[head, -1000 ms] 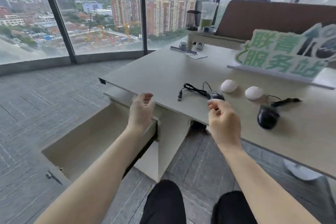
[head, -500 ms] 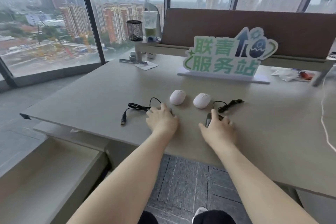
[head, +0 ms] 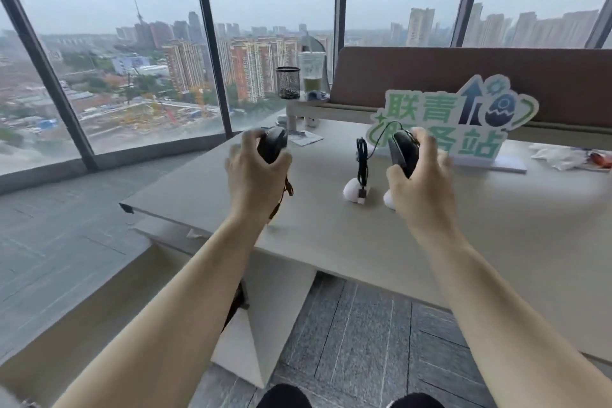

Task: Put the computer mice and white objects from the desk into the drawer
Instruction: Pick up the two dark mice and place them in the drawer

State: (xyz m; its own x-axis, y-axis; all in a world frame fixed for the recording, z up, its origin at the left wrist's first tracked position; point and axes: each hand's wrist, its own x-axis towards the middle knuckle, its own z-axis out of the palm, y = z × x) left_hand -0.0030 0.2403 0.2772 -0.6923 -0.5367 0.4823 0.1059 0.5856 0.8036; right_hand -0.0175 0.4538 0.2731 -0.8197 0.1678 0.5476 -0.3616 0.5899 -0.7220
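Here the left hand (head: 256, 172) is raised above the table (head: 430, 242), its fingers (head: 249, 142) wrapped tight around a black computer mouse (head: 272, 148) whose cable (head: 284, 190) trails down past the wrist. At about three o'clock from it, the right hand (head: 420, 182) is lifted to much the same height, fingers clamped on a second black mouse (head: 402, 154). That one's bundled cord (head: 362, 164) hangs straight down at nine o'clock of the right hand, and its plug end (head: 362, 198) dangles in front of a white object (head: 351, 189) lying on the table. A second white object (head: 390, 198) shows only as a sliver at the seven o'clock edge of the right hand, mostly hidden behind it. Both white pieces sit between the two hands, near each other but apart.

At twelve o'clock of the right hand a green and white sign (head: 453, 119) stands upright on the table, in front of a brown partition (head: 463, 76). At twelve o'clock of the left hand, on a raised shelf (head: 308, 106), stand a black mesh cup (head: 287, 82) and, just beside it, a clear cup (head: 311, 71) with green liquid at the bottom. Crumpled white wrapping (head: 556, 156) lies at the far three o'clock edge. The open drawer (head: 82, 325) sits low at seven o'clock, below the table's edge and under the left forearm
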